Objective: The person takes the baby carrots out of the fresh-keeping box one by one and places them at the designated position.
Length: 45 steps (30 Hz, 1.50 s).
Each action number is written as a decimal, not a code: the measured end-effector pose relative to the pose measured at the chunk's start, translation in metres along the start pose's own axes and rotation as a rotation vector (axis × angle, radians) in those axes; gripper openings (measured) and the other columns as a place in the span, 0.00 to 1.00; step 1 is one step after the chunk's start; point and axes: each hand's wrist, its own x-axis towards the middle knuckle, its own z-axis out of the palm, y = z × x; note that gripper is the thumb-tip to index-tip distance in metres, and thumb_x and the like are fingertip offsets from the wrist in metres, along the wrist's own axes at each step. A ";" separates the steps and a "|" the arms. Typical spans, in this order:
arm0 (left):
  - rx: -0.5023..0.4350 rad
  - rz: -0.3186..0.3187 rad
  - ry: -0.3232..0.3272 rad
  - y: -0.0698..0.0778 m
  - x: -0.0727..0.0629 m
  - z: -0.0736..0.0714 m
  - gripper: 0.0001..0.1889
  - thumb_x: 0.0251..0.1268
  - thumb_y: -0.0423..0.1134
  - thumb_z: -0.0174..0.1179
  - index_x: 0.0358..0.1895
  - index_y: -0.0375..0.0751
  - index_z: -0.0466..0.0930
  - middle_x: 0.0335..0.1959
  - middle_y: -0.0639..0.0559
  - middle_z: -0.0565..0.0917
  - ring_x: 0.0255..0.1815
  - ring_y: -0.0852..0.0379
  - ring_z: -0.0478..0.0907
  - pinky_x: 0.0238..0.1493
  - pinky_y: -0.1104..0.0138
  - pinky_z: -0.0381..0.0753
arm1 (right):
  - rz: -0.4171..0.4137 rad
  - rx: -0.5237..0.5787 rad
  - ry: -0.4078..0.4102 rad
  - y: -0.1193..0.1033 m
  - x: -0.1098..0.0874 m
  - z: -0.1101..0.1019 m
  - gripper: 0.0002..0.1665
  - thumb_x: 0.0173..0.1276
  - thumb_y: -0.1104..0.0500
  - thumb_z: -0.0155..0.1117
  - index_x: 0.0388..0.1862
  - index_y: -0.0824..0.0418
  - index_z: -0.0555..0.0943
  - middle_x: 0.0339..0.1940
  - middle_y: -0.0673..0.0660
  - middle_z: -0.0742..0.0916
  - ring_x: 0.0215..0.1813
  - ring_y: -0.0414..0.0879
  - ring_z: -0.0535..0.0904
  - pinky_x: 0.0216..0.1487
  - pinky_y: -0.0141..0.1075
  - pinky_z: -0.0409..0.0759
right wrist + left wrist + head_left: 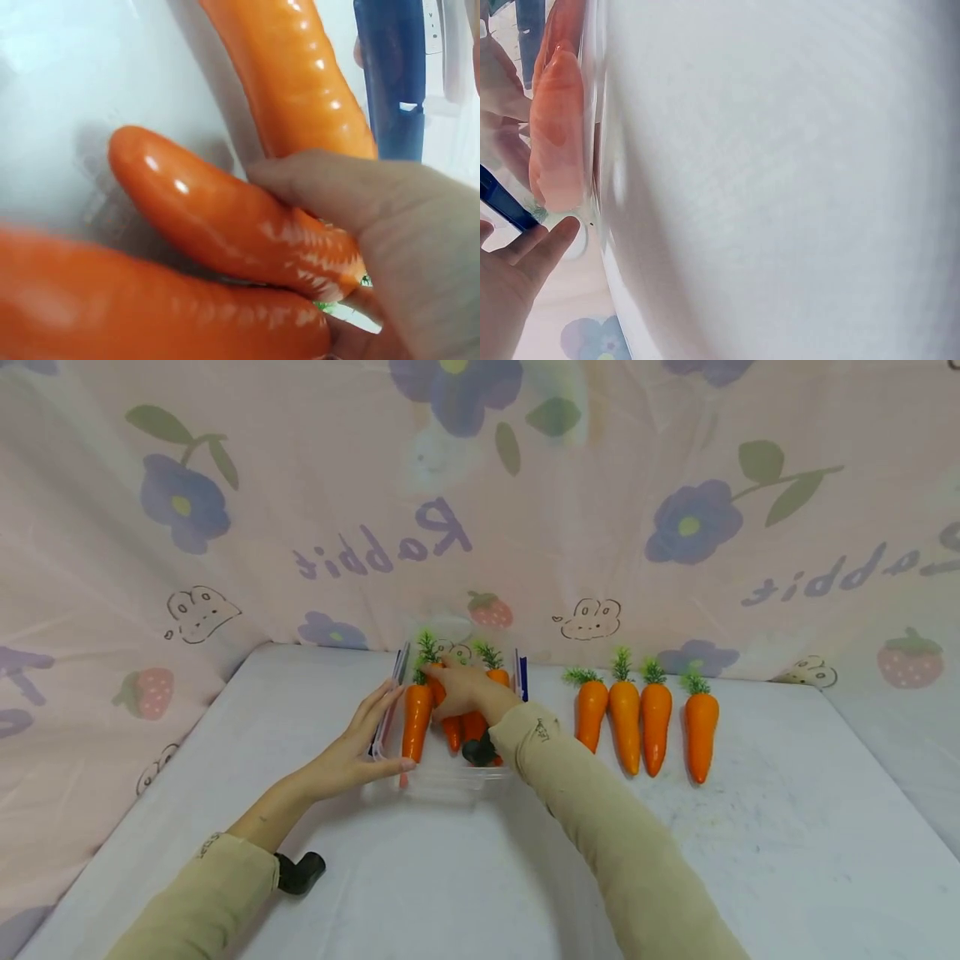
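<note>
A clear plastic box (pixel 450 773) with blue side latches (pixel 523 678) stands on the table and holds several orange toy carrots with green tops. My right hand (pixel 468 687) reaches down into it. Thumb and fingers grip a carrot (pixel 199 206) near its leafy end, between two other carrots in the right wrist view. Along the box's left side lies my left hand (pixel 352 752), fingers extended by the wall and thumb at the front left corner. Just inside that wall rests a glossy carrot (pixel 417 722). The right hand partly hides the carrots below it.
To the right of the box, several more carrots (pixel 656 731) lie in a row, tops toward the back. A patterned cloth (pixel 540 510) hangs behind the white table (pixel 787 827). Black wrist devices (pixel 302 873) stick out by the sleeves.
</note>
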 end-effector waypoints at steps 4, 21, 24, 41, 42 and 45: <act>0.005 0.003 0.004 -0.001 0.000 0.001 0.51 0.59 0.49 0.66 0.77 0.64 0.36 0.78 0.55 0.31 0.78 0.40 0.36 0.65 0.30 0.47 | -0.002 0.011 0.011 0.000 0.001 0.001 0.47 0.61 0.49 0.67 0.76 0.44 0.57 0.79 0.60 0.54 0.75 0.60 0.57 0.73 0.63 0.47; -0.004 -0.003 0.002 0.002 0.000 0.000 0.51 0.59 0.49 0.66 0.78 0.58 0.38 0.78 0.52 0.31 0.78 0.38 0.36 0.64 0.28 0.47 | -0.083 0.167 0.247 0.001 -0.001 -0.006 0.33 0.67 0.58 0.58 0.72 0.52 0.67 0.72 0.62 0.69 0.70 0.57 0.66 0.71 0.49 0.64; -0.008 -0.004 -0.002 0.003 0.000 0.000 0.51 0.59 0.49 0.66 0.77 0.61 0.37 0.78 0.53 0.31 0.78 0.38 0.36 0.64 0.28 0.47 | -0.080 0.183 0.249 0.001 -0.004 -0.009 0.32 0.66 0.58 0.57 0.71 0.52 0.68 0.71 0.63 0.69 0.70 0.58 0.67 0.70 0.49 0.65; 0.022 -0.003 -0.003 0.002 0.000 -0.001 0.51 0.61 0.49 0.65 0.77 0.60 0.36 0.78 0.50 0.31 0.77 0.34 0.37 0.61 0.27 0.49 | -0.095 0.172 0.284 0.006 -0.036 -0.038 0.32 0.66 0.58 0.58 0.71 0.49 0.69 0.73 0.60 0.68 0.72 0.57 0.64 0.71 0.50 0.63; 0.025 -0.001 -0.003 0.002 0.000 -0.001 0.51 0.61 0.49 0.65 0.78 0.60 0.36 0.78 0.50 0.31 0.77 0.34 0.37 0.62 0.27 0.49 | -0.101 0.179 0.289 0.008 -0.039 -0.040 0.32 0.66 0.58 0.58 0.71 0.49 0.69 0.73 0.60 0.68 0.71 0.57 0.65 0.70 0.50 0.65; 0.031 -0.003 -0.004 0.003 0.001 0.000 0.51 0.61 0.49 0.65 0.78 0.60 0.36 0.78 0.50 0.30 0.77 0.33 0.38 0.61 0.27 0.49 | -0.127 0.210 0.321 0.013 -0.047 -0.042 0.33 0.65 0.59 0.58 0.71 0.50 0.69 0.73 0.60 0.68 0.69 0.57 0.67 0.68 0.49 0.68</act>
